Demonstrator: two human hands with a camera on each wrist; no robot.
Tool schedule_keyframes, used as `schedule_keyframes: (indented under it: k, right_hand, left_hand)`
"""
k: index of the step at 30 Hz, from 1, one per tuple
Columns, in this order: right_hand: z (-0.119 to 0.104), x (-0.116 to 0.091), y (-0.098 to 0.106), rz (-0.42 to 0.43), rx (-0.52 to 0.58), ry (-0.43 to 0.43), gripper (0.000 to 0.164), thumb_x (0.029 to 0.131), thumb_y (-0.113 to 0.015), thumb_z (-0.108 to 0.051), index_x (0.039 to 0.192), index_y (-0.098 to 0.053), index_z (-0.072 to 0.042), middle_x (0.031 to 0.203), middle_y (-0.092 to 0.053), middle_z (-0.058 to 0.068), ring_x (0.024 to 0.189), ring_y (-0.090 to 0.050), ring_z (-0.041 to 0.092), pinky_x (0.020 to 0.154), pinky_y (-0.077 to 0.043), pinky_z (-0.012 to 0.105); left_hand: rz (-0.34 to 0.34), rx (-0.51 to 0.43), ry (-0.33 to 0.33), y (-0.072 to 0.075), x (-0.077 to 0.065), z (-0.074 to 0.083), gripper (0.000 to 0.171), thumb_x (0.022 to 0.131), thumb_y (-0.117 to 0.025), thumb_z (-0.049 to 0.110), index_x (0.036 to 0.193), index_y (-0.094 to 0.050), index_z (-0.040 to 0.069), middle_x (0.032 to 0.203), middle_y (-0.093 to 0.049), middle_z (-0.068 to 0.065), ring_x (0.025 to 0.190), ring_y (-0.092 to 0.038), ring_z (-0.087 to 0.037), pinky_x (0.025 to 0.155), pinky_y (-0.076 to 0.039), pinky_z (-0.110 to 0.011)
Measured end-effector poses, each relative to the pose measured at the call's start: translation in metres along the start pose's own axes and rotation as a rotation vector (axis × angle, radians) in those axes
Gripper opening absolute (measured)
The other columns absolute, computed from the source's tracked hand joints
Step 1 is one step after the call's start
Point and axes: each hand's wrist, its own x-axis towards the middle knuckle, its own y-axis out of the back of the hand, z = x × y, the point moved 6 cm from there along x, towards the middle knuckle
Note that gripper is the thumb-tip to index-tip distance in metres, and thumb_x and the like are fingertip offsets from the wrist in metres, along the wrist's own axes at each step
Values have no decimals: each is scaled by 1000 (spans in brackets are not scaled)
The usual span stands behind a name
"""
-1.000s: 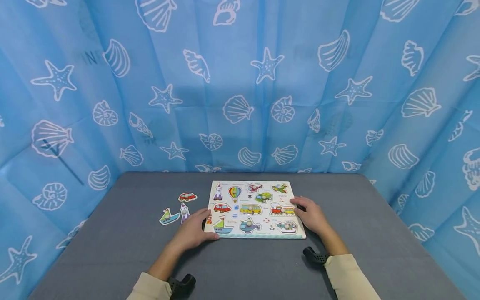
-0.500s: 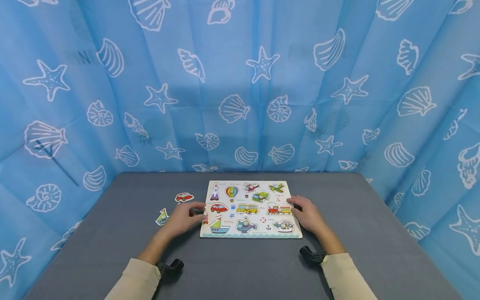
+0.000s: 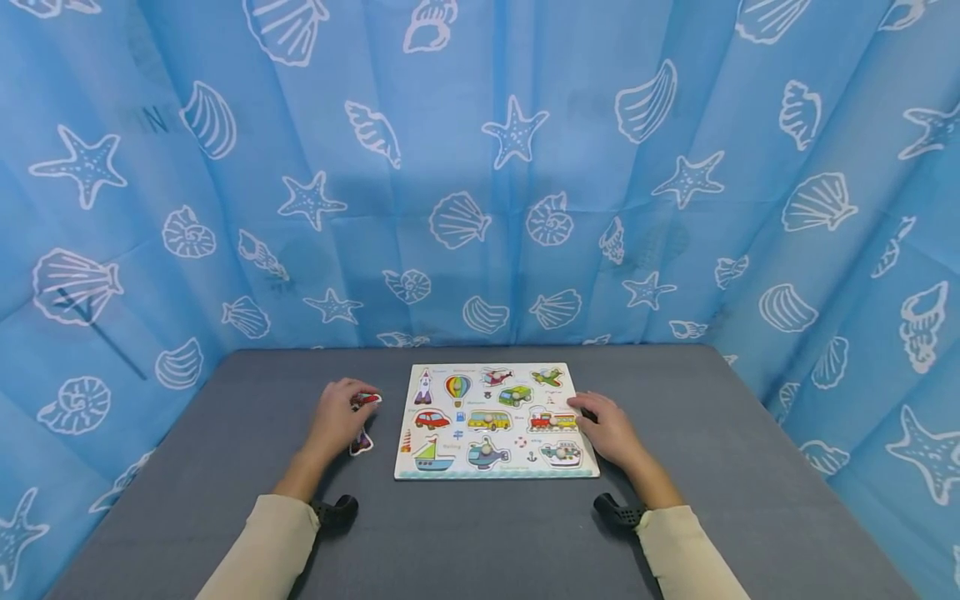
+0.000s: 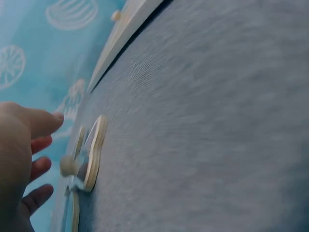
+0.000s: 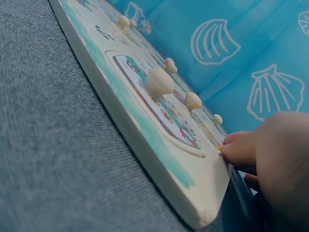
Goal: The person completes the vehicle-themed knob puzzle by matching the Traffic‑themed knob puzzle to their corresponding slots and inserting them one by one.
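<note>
A white wooden puzzle board (image 3: 463, 436) with vehicle pictures lies on the table. My right hand (image 3: 611, 432) holds its right edge, thumb on top and other fingers at the side; the right wrist view shows the thumb (image 5: 239, 151) near the corner. Left of the board, my left hand (image 3: 335, 419) hovers over loose knobbed pieces, fingers spread and slightly bent. A red car piece (image 3: 366, 400) shows at its fingertips, a rocket piece (image 3: 362, 443) beside the palm. The sailboat piece is hidden under the hand. In the left wrist view a knobbed piece (image 4: 95, 157) stands apart from the fingers.
Dark grey cloth covers the table (image 3: 480, 542). A blue curtain (image 3: 480, 167) with white seashells and starfish hangs along the back and sides. Several pieces with round knobs (image 5: 159, 82) sit in the board's recesses. Each wrist wears a black mount (image 3: 337, 514).
My left hand has let go of the board's left edge and moved left over the loose pieces. The right hand has stayed at the right edge. The head view has shifted slightly.
</note>
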Motion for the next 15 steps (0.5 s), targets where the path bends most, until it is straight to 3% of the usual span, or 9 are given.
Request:
schedule_keyframes:
  k: [6,11,15]
  right_hand:
    - [-2,-2,0,3,-3,-1,33,93,-59,-2,126,-62,3,139,-49,26,134,-34,46,105,-25,62]
    - [-5,-1,1,14,-7,13,32,93,-60,-2,125,-62,4,138,-50,26,133,-35,46,106,-26,61]
    - [-6,-1,1,16,3,18,32,93,-60,-1,124,-63,4,137,-50,26,133,-36,46,105,-27,61]
  left_hand:
    - [-2,-34,111,3,2,-21,28,86,-74,12,111,-71,1,109,-63,-18,94,-57,-34,79,-44,-50]
    - [-30,-34,177,4,2,-24,30,86,-72,13,113,-70,0,108,-63,-20,95,-56,-35,81,-43,-51]
    - [-54,34,213,2,3,-24,32,86,-72,15,114,-70,1,111,-62,-20,99,-55,-37,83,-43,-51]
